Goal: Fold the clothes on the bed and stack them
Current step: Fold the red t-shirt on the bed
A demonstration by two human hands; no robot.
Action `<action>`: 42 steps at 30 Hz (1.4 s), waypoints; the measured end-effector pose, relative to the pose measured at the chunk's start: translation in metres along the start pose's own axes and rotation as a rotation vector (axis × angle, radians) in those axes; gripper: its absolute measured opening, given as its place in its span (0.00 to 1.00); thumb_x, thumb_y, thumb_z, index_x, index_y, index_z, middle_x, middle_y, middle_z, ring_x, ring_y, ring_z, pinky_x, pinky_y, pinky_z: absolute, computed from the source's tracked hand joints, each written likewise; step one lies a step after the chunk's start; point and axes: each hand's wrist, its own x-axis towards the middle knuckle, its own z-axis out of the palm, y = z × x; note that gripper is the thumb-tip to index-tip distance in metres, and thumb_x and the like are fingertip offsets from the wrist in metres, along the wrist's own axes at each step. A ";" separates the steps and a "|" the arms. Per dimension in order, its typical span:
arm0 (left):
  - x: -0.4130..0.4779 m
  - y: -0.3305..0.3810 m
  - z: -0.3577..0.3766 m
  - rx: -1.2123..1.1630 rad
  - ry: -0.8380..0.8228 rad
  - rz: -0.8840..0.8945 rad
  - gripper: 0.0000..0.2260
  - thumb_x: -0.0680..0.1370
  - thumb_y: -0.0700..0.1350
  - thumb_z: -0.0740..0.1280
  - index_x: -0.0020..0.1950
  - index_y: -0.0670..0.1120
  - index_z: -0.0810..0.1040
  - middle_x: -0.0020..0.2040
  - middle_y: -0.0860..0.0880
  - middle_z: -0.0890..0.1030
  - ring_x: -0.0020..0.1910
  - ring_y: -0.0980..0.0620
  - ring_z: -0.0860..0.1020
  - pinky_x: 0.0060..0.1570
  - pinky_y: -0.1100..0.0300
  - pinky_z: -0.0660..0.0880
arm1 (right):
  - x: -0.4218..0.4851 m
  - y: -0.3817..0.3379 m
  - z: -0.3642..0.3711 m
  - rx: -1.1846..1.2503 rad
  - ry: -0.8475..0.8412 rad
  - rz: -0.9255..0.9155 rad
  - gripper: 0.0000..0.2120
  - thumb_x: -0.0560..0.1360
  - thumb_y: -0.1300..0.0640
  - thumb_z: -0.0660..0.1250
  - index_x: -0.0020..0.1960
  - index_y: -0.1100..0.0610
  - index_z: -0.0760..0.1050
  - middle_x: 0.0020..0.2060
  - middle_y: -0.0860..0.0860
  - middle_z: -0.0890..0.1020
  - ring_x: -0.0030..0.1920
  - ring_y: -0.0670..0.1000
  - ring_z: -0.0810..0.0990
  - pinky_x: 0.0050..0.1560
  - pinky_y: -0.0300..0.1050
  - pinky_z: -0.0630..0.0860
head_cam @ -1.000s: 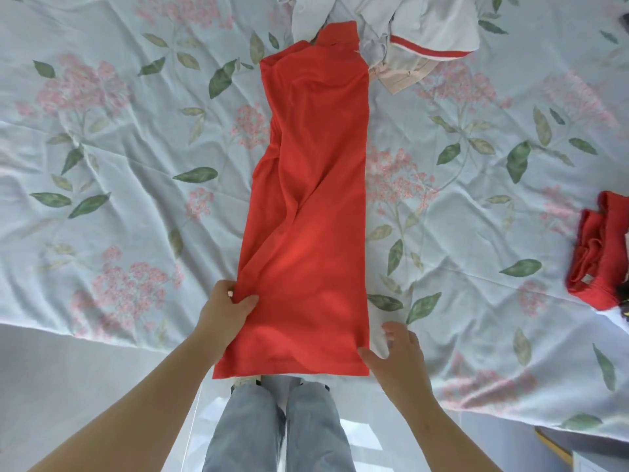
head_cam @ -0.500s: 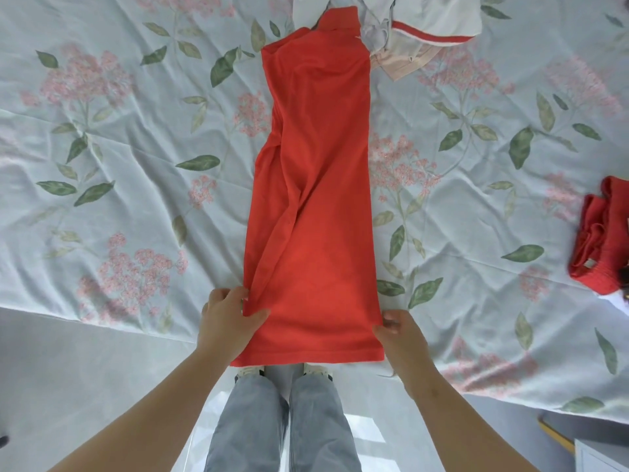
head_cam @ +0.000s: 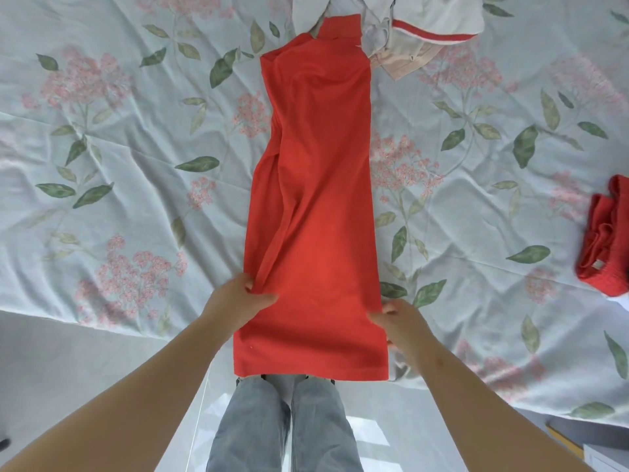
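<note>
Fingers (head_cam: 247,282) of the left hand (head_cam: 238,303): curled round the left edge of the red shirt (head_cam: 320,199), thumb on top, pinching a small fold of cloth a little above the hem.
Fingers (head_cam: 388,306) of the right hand (head_cam: 403,327): bent at the shirt's right edge, level with the other hand, with the thumb tip on the cloth, so this hand grips the edge too.
Red shirt: folded lengthwise into a long narrow strip that lies flat down the middle of the bed (head_cam: 119,148), collar at the far end. The right side is straight, and the left side carries long soft creases running up from the pinch.
Hem: hangs over the near edge of the bed, in front of the person's jeans (head_cam: 282,427).
Bed: covered with a pale sheet printed with pink flowers and green leaves, and wrinkled all over.
White garment (head_cam: 439,18): bunched at the far end with a red stripe along one edge, touching the shirt's collar.
Folded red garment (head_cam: 609,243): a small stack at the right edge of the bed, well apart from the shirt.
Floor (head_cam: 68,362): light and glossy beside the legs.
</note>
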 end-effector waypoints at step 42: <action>0.213 0.228 -0.120 -0.594 0.265 0.154 0.07 0.77 0.47 0.66 0.53 0.46 0.74 0.46 0.48 0.78 0.45 0.49 0.75 0.48 0.55 0.75 | 0.163 -0.242 -0.076 0.404 0.241 -0.165 0.13 0.74 0.54 0.67 0.57 0.56 0.72 0.40 0.45 0.76 0.43 0.49 0.77 0.51 0.49 0.75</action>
